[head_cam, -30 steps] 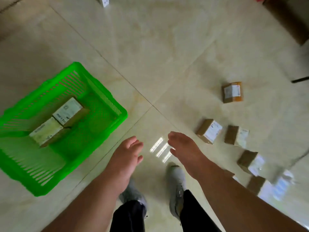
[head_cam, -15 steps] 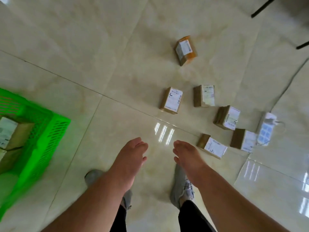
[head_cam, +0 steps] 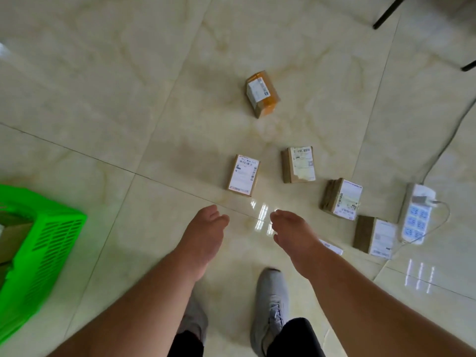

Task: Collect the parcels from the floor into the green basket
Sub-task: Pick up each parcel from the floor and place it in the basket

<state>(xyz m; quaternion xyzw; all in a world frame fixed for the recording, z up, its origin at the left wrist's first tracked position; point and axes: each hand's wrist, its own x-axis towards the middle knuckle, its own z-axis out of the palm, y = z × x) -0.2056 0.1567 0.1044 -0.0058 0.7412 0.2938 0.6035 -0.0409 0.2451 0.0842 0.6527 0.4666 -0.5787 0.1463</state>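
Six parcels lie on the floor (head_cam: pixel 154 73) ahead; I see my left hand (head_cam: pixel 203 238) and right hand (head_cam: pixel 293 235) both empty, fingers loosely curled, green basket (head_cam: pixel 49 243) at left.

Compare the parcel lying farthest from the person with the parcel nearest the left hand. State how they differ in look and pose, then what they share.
The farthest parcel has orange tape across its brown wrap; the near parcel shows plain brown card. The farthest parcel's label covers only part of its top; the near parcel's label covers almost the whole top. The farthest parcel lies apart from the rest; the near parcel sits among the others. Both are small labelled boxes on the floor, untouched.
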